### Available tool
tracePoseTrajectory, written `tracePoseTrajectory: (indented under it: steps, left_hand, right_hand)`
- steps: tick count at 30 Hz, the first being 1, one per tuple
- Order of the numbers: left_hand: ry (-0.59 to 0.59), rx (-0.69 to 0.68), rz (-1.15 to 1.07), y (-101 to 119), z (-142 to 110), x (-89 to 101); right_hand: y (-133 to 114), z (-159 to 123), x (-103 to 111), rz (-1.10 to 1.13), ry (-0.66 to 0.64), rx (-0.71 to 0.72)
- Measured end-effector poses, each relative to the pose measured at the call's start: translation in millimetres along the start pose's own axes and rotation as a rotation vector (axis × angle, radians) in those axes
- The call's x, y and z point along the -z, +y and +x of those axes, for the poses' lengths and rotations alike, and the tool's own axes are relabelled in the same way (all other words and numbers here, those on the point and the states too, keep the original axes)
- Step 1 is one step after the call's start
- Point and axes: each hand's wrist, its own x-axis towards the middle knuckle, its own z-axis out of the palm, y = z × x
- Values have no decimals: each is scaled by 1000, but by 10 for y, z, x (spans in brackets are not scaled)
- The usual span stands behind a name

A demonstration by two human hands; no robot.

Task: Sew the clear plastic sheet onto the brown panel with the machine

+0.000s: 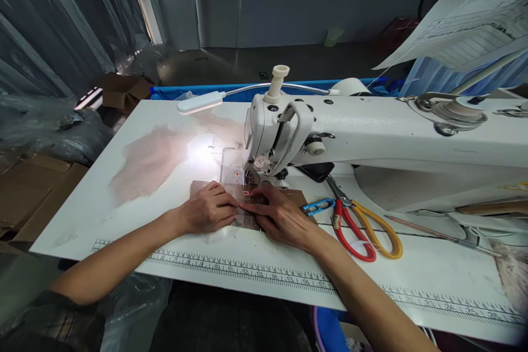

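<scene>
My left hand (209, 209) and my right hand (280, 215) lie side by side on a small piece of sheer fabric (241, 219) spread over a brown template (296, 196), just in front of the needle area of a white sewing machine (289, 132). The fingers of both hands are bent and pressed down on the fabric, with their tips meeting near the presser foot (247, 179). The machine's lamp lights the spot.
A pale pink sheer fabric piece (150, 159) lies at the left of the white table (103, 214). Red-handled scissors (350, 225), yellow-handled scissors (379, 228) and blue thread snips (317, 207) lie right of my hands. A printed ruler (247, 270) runs along the front edge.
</scene>
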Motion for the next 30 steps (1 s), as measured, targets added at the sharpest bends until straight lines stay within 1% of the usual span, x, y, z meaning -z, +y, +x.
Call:
tracePoseTrajectory:
  steps: [2,4,6,7,8,9,12,16,24,30]
  left_hand:
    - [6,9,-68,-13,6,37]
    - [60,40,-131,-52,24,90]
    - [138,117,-134,-113,55,137]
    - [155,155,-117,-146,73,151]
    - [149,180,-98,-177,91,155]
    - [119,186,-80,-203,108,150]
    - [-1,137,-3,-242,143,91]
    - [-84,95,116,-230,146,20]
    - [-140,113,163,-189,133,37]
    - [-170,114,166,-190,123,7]
  right_hand:
    - [6,-7,-9,0,3,-8]
    - [5,-12,-11,-1,13,-19]
    - [-8,-10,-8,-4,17,-35]
    - [-17,-7,-5,-4,19,-40]
    - [-27,-4,-3,-3,23,-45]
    - [-37,-1,-2,-3,28,-50]
    - [-55,3,-4,-5,51,-57]
    - [-55,-5,-8,-15,48,-54]
    - [-42,-8,-13,-16,49,-50]
    - [-31,-16,-27,-36,52,-42]
